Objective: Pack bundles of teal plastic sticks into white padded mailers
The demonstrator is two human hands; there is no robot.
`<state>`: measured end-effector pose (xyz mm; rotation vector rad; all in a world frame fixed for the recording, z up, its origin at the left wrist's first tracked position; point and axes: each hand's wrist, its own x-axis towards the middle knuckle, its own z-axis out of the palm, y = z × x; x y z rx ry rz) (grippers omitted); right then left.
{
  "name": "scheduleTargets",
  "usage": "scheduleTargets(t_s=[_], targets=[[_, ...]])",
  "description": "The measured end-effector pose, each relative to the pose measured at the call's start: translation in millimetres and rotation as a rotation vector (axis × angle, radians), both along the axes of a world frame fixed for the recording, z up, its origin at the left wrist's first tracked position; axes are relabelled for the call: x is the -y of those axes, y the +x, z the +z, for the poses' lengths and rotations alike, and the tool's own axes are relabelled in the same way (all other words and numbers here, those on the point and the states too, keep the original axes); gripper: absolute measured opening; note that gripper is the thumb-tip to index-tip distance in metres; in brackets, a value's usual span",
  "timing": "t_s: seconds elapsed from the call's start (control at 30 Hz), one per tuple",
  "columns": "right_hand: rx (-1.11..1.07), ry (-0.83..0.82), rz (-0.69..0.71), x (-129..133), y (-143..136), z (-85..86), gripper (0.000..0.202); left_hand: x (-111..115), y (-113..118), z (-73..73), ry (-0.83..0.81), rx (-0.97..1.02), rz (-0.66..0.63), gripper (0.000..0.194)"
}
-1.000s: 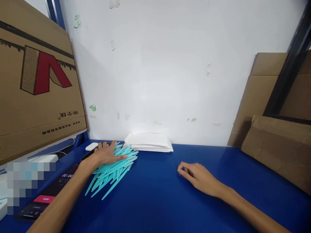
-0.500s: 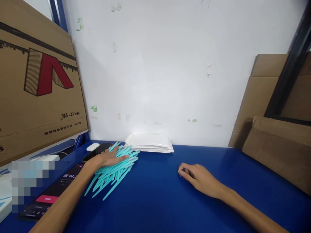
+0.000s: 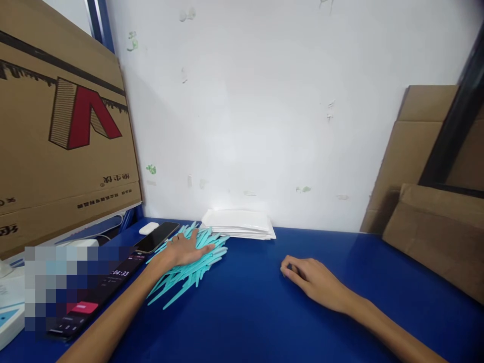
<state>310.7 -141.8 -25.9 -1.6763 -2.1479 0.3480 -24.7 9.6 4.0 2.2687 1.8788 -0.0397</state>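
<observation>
My left hand (image 3: 186, 249) lies palm down with its fingers spread on a heap of thin turquoise sticks (image 3: 194, 275). Many of these sticks are long, flat and tapered, and they point in slightly different directions. Part of the heap is hidden under the palm. To the right, my right hand (image 3: 308, 277) rests on the blue table (image 3: 249, 307), its fingers curled in and the thumb close to the index finger. Nothing shows between them. Just behind the heap, a stack of white paper-like sheets or envelopes (image 3: 238, 222) lies against the wall.
Left of the heap are a dark phone (image 3: 159, 236), a white earbud case (image 3: 148, 228) and a second phone with a timer on screen (image 3: 109, 287). A large cardboard box (image 3: 75, 176) stands at the left. Brown cardboard (image 3: 431, 237) leans at the right.
My left hand has slid a little to the right over the turquoise sticks, shifting the heap slightly that way. More of the dark phone shows. My right hand stays put.
</observation>
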Motion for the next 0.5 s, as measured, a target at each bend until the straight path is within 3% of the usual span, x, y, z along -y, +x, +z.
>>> scheduleTargets(t_s=[0.3, 0.5], targets=[[0.001, 0.008, -0.003, -0.7, -0.5, -1.7, 0.032, 30.9, 38.4, -9.6, 0.062, -0.019, -0.022, 0.112], [0.001, 0.011, -0.005, -0.4, 0.2, -1.5, 0.033, 39.2, 52.4, -17.4, 0.133, 0.031, -0.046, 0.108]])
